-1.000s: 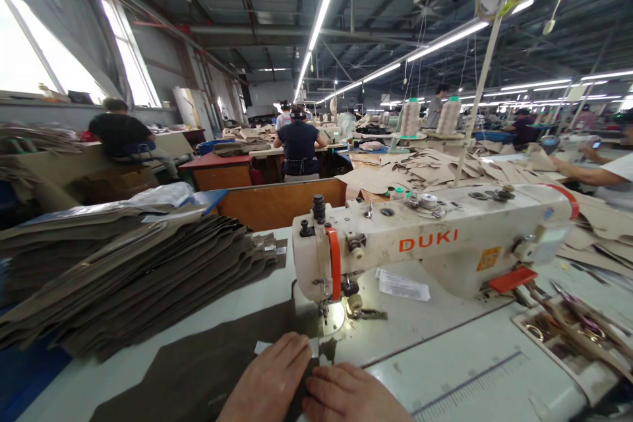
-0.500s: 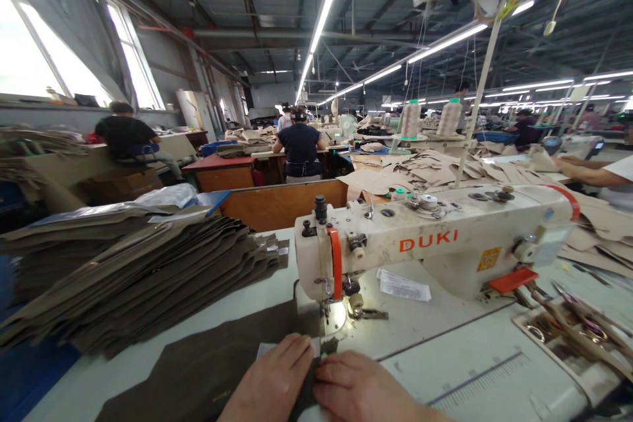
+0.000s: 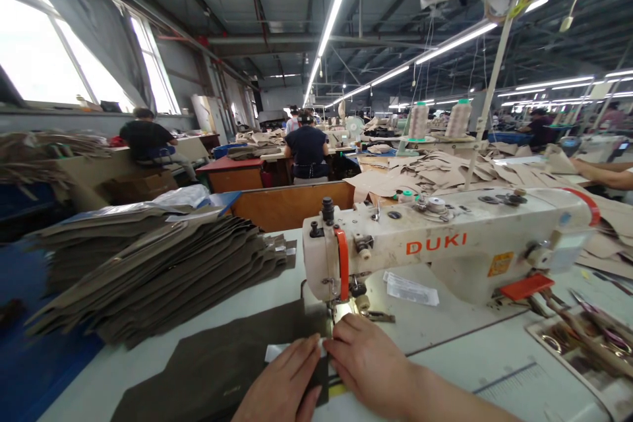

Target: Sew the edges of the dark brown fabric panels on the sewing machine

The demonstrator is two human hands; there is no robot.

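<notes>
A dark brown fabric piece (image 3: 217,369) lies flat on the sewing table (image 3: 445,356), its right end under the needle of a white DUKI sewing machine (image 3: 445,244). My left hand (image 3: 281,386) presses flat on the fabric beside a small white label (image 3: 277,351). My right hand (image 3: 368,359) rests on the fabric's edge just in front of the presser foot, its fingertips touching the label and the cloth. Both hands meet near the needle, which my right hand partly hides.
A tall stack of brown fabric pieces (image 3: 148,270) sits left of the machine. A tray of tools (image 3: 583,336) lies at the right. Tan cut pieces (image 3: 445,171) cover the table behind. Other workers sit farther back; a co-worker's arm (image 3: 601,175) reaches in at the right.
My right hand has moved forward toward the presser foot, with the fabric and label pushed closer under the needle. The camera has shifted slightly left.
</notes>
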